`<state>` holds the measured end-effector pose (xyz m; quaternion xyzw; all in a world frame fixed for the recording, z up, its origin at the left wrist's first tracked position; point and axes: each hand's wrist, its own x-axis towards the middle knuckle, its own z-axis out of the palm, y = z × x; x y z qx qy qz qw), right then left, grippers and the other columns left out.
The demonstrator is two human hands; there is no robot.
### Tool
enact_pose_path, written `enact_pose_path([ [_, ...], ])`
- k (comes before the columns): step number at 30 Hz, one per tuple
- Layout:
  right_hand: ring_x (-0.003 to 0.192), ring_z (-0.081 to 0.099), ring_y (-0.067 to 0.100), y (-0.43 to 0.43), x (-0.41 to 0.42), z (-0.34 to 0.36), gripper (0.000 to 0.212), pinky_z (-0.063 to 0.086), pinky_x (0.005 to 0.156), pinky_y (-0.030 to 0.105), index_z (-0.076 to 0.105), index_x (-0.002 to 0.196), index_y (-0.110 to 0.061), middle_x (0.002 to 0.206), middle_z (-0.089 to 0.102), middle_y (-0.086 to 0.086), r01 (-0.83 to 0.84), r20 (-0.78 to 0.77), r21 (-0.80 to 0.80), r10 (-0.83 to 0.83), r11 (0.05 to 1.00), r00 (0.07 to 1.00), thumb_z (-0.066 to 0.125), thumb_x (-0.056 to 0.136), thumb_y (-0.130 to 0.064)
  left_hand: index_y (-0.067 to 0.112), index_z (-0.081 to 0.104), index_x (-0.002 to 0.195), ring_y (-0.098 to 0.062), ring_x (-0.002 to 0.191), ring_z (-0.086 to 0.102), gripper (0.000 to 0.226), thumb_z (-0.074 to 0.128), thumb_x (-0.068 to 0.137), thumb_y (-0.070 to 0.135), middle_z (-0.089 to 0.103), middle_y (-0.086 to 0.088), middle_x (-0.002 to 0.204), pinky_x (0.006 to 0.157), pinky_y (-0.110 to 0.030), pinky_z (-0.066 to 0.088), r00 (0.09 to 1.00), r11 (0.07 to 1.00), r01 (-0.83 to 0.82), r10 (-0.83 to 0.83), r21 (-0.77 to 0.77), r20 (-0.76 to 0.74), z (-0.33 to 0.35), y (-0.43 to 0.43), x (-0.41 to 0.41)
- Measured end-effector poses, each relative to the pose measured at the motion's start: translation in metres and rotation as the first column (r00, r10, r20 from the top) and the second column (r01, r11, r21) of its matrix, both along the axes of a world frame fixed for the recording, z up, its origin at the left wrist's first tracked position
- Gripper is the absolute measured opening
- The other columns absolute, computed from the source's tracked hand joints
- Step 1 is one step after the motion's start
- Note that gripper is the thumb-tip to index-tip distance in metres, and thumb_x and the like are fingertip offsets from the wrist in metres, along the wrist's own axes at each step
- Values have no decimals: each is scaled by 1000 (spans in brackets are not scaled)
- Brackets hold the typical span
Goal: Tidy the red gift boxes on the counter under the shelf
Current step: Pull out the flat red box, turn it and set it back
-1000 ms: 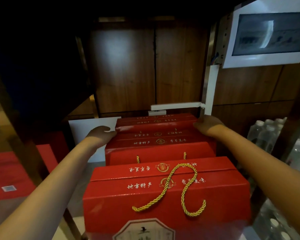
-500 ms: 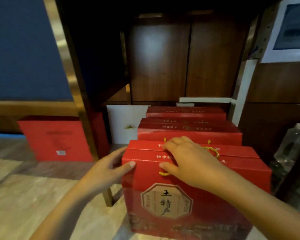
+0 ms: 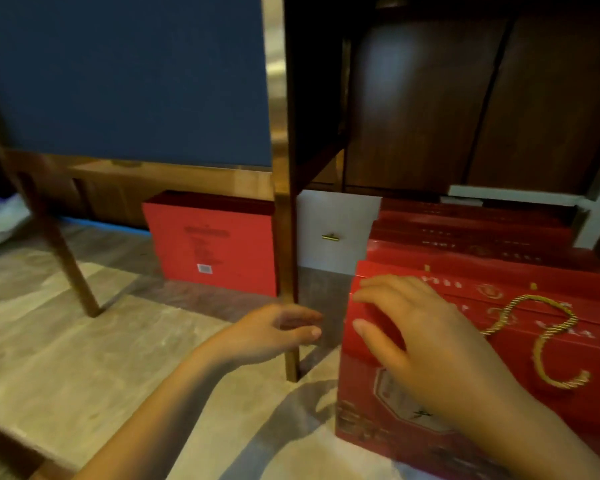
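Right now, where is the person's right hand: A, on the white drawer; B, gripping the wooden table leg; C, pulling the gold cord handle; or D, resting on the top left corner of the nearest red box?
D: the right hand lies on the nearest red box, fingers at its left corner.

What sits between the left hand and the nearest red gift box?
In the head view, only the wooden leg stands between the left hand and the nearest red gift box; behind it, bare floor.

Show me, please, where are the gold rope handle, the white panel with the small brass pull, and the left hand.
gold rope handle (image 3: 548, 337): head view, on the cord's curve.
white panel (image 3: 336, 220): head view, on its bare face above the brass pull.
left hand (image 3: 271, 332): head view, on the back of the hand.
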<state>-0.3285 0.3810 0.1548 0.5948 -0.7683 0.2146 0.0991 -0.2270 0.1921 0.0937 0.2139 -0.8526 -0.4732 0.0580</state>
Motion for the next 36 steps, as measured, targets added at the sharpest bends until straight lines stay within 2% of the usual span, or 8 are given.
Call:
enact_pose_path([
  [6,112,52,8,-83,65,-48,35,43,88,25,54,121,-33,119,60,-13,-177,222,123,146,977,964,44,89,-43,24,58,126,-7,94,68,46,57,85,45,68,7,111,82,-27,56,960,993,-110,117,-43,254,-38,-105,66],
  [10,126,47,25,-184,68,-106,47,43,98,35,43,135,-18,138,51,5,-87,294,404,-39,911,955,46,91,-37,19,53,131,-14,97,62,51,53,87,44,61,0,125,72,-21,50,898,959,-179,250,-221,362,-64,-184,86],
  [13,133,40,30,-252,53,-144,59,38,106,37,32,142,-9,147,40,15,-8,387,514,-223,858,895,46,92,-36,19,50,134,-18,121,53,51,50,89,43,53,0,140,90,-22,41,851,915,-124,297,-383,434,-79,-241,94],
  [17,130,45,29,-310,25,-174,54,38,106,34,44,136,-3,144,46,17,89,505,479,-357,874,786,50,92,-35,13,55,130,-23,120,55,42,45,94,33,56,-9,135,93,-28,42,858,902,-55,262,-428,443,-88,-300,95],
  [21,141,27,31,-344,-8,-186,66,24,112,34,22,147,-4,155,23,19,244,544,441,-474,864,692,48,94,-33,4,39,140,-30,129,47,56,51,91,30,47,-15,144,102,-33,36,822,879,-145,363,-454,439,-103,-348,87],
  [25,126,47,37,-355,-36,-189,69,38,104,44,30,141,3,141,45,24,444,680,232,-470,866,563,61,87,-29,-10,43,132,-38,126,48,65,65,83,26,49,-27,138,101,-37,41,749,823,-475,564,-311,347,-119,-390,75],
  [29,119,54,35,-364,-45,-188,59,43,100,48,43,134,-2,132,55,22,445,791,24,-289,895,539,66,84,-21,-9,-1,146,-37,142,23,94,65,84,19,17,-26,155,112,-42,25,796,781,-579,604,-235,46,-121,-429,57],
  [36,111,62,31,-376,-43,-199,51,48,95,46,56,124,-10,122,65,15,507,799,-55,-267,860,540,63,84,-39,6,50,104,-22,100,49,25,64,83,6,55,-9,103,92,-42,45,728,760,-576,645,302,-232,-138,-464,33],
])
